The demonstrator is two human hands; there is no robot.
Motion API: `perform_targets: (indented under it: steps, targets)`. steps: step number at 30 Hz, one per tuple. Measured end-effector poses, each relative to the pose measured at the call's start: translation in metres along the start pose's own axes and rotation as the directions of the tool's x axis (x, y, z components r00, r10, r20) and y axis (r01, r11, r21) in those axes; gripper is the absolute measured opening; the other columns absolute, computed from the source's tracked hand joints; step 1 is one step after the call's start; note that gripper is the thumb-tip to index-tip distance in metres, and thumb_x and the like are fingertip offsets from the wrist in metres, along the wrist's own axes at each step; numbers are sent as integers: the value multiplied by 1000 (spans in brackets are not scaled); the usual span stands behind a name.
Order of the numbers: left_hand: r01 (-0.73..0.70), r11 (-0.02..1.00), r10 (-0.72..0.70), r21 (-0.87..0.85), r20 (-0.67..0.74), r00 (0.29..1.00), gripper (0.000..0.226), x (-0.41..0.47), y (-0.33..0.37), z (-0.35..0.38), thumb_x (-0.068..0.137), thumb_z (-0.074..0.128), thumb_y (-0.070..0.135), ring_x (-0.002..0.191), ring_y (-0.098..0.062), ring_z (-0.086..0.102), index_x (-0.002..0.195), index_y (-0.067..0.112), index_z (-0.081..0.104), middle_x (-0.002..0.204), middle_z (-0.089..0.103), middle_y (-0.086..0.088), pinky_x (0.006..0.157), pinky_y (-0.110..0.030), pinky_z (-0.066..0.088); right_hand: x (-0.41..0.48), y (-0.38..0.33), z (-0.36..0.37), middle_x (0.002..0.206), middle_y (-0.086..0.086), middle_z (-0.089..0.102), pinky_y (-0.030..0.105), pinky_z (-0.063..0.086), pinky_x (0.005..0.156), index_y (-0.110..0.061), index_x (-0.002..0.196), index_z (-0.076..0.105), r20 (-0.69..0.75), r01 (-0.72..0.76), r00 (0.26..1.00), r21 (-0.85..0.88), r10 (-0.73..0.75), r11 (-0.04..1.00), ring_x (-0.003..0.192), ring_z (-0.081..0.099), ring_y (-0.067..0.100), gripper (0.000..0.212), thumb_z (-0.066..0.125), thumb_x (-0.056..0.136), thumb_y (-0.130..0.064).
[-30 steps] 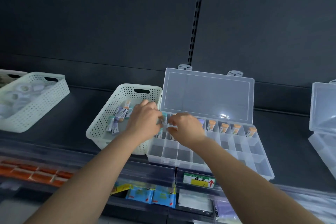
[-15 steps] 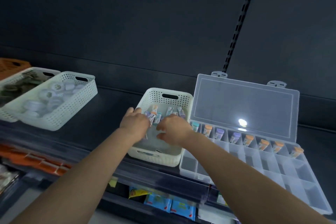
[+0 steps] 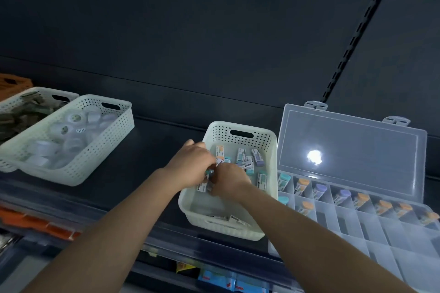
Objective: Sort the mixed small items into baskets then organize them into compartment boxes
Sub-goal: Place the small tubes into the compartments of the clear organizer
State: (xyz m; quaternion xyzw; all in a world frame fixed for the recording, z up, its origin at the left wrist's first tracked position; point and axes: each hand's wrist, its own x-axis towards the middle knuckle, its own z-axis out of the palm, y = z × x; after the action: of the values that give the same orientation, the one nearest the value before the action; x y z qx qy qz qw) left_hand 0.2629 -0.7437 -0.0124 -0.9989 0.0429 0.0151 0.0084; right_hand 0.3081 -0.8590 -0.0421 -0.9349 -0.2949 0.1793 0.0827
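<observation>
Small tubes (image 3: 241,155) in basket (image 3: 240,126) and compartment box (image 3: 371,240)

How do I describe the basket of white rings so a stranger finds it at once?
Start at the dark shelf, left part. Two white perforated plastic baskets stand side by side; take the right basket, holding pale rings; the left basket holds dark pieces.

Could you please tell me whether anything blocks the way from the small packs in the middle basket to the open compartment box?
Nothing visible does. The left hand and right hand grip small packs inside the basket; the compartment box sits directly beside it, lid tilted back, near compartments empty. Only the basket's wall lies between.
</observation>
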Motion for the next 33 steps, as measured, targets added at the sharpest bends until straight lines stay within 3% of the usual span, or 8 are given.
perform_targets:
  steps: [6, 12, 14, 16, 18, 21, 25, 33]
  targets:
    - [106, 891, -157, -441, -79, 985, 15, 3, 2, -16, 81, 71, 13, 84, -14, 59, 91, 23, 71, 91, 61, 10, 72, -31, 50, -10, 22, -25, 100, 10, 64, 28, 44, 73, -10, 103, 63, -45, 2, 999, 71, 2, 997, 95, 61, 25, 26, 49, 94, -31]
    - [-10, 717, -291, -697, -312, 904, 21, 18, 37, -44, 79, 74, 6, 80, -16, 61, 97, 16, 75, 89, 61, 1, 73, -31, 49, -37, 60, -59, 62, -3, 39, 30, 27, 53, -19, 59, 35, -440, 71, 893, 343, 93, 937, 58, 40, 21, 41, 49, 96, -30]
    - [-72, 696, -277, -714, -359, 891, 22, 25, 58, -50, 79, 74, 6, 78, -17, 60, 98, 16, 75, 87, 61, 0, 73, -30, 48, -51, 77, -66, 63, -8, 38, 29, 30, 54, -17, 65, 43, -560, 166, 824, 394, 92, 904, 60, 39, 20, 34, 51, 96, -26]
    - [-120, 684, -251, -720, -386, 888, 24, 31, 82, -53, 78, 75, 5, 75, -17, 58, 99, 16, 75, 84, 60, 0, 72, -29, 46, -68, 97, -72, 62, -12, 44, 19, 36, 55, -22, 96, 61, -595, 238, 795, 489, 121, 839, 60, 44, 12, 10, 52, 94, -17]
    - [-149, 676, -223, -722, -393, 892, 26, 37, 106, -52, 76, 76, 4, 75, -18, 58, 99, 16, 75, 85, 60, -1, 72, -28, 45, -84, 118, -76, 69, -9, 56, 28, 48, 65, -30, 112, 57, -568, 266, 809, 585, 152, 766, 67, 56, 14, 24, 52, 94, -15]
    - [-174, 686, -168, -706, -387, 907, 27, 44, 140, -46, 76, 77, 6, 74, -11, 58, 101, 15, 74, 88, 63, 3, 72, -22, 46, -106, 147, -75, 79, -1, 67, 29, 50, 63, -32, 100, 49, -525, 230, 827, 643, 202, 730, 75, 65, 19, 13, 54, 95, -21]
    - [-193, 700, -107, -688, -368, 923, 24, 47, 178, -37, 73, 79, 5, 65, 7, 51, 95, 13, 74, 75, 55, 21, 62, -2, 36, -131, 182, -64, 81, 6, 64, 22, 42, 60, -21, 88, 52, -541, 203, 800, 652, 261, 730, 66, 54, 14, 12, 62, 89, -16]
    - [-171, 839, 24, -516, -279, 960, 17, 53, 228, -22, 80, 73, 13, 82, -18, 58, 96, 18, 71, 89, 61, 4, 73, -32, 48, -168, 222, -48, 70, -14, 58, 23, 48, 62, -19, 99, 64, -619, 154, 764, 445, 179, 882, 63, 56, 6, 17, 65, 85, -9]
